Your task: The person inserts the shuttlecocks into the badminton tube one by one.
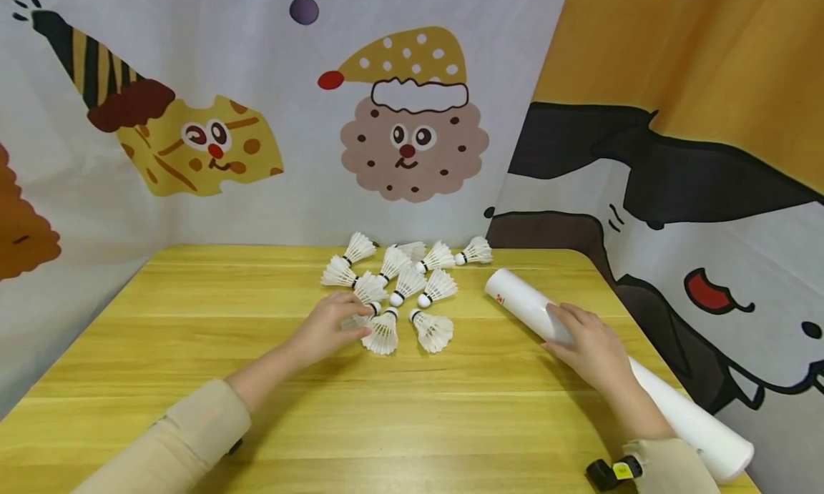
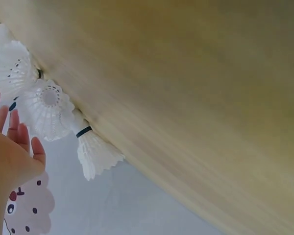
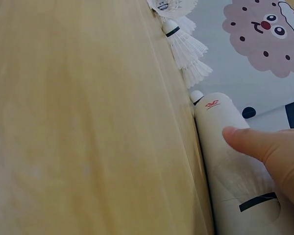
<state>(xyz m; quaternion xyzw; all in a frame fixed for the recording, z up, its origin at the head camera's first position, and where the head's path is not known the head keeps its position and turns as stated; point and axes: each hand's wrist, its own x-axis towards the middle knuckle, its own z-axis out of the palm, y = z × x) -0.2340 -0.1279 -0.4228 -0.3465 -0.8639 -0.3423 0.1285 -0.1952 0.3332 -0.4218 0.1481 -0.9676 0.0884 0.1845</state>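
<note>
Several white shuttlecocks (image 1: 408,285) with dark bands lie in a loose cluster at the table's far middle. At the cluster's near left edge is my left hand (image 1: 331,326), its thumb and fingers apart around a shuttlecock's pale skirt. In the left wrist view its fingers (image 2: 24,134) look loosely extended beside the shuttlecocks (image 2: 49,110), with no grip visible. My right hand (image 1: 589,344) holds a long white shuttlecock tube (image 1: 689,415) lying slanted on the table's right side. The right wrist view shows the thumb (image 3: 245,139) across the tube, near its red mark; the other fingers are mostly hidden.
The wooden table (image 1: 412,422) reaches back to a printed curtain (image 1: 257,215) with cartoon figures. One shuttlecock (image 1: 475,251) lies at the cluster's right end, near the tube's far end. A small black and yellow object (image 1: 614,472) shows by the right sleeve.
</note>
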